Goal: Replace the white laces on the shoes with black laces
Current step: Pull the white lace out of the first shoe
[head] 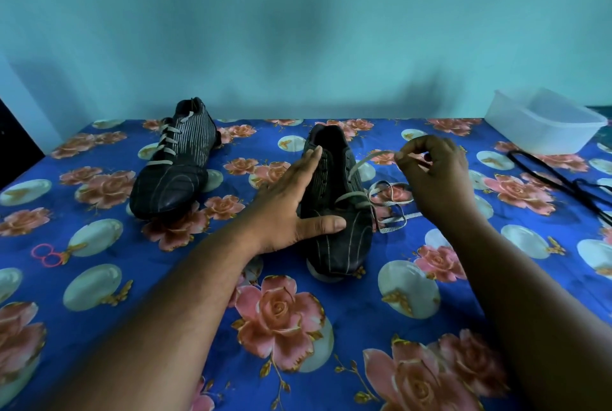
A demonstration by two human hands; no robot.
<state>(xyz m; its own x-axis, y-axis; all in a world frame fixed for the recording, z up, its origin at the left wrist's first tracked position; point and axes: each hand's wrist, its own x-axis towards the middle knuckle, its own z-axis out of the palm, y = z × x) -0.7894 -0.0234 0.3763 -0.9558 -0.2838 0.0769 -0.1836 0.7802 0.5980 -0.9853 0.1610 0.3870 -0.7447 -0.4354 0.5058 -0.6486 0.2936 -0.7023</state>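
White lace: flat, limp, light; best pinched near tip, as by right hand. Near shoe steadied under flat, spread left hand.

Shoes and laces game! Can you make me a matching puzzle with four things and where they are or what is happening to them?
Things:
1. near shoe
2. far shoe
3. black laces
4. tub

States:
A. loose on the cloth, on the right
B. fully laced in white
C. steadied by the left hand, its white lace being pulled by the right hand
D. at the far right corner of the table

Pairs: 1-C, 2-B, 3-A, 4-D
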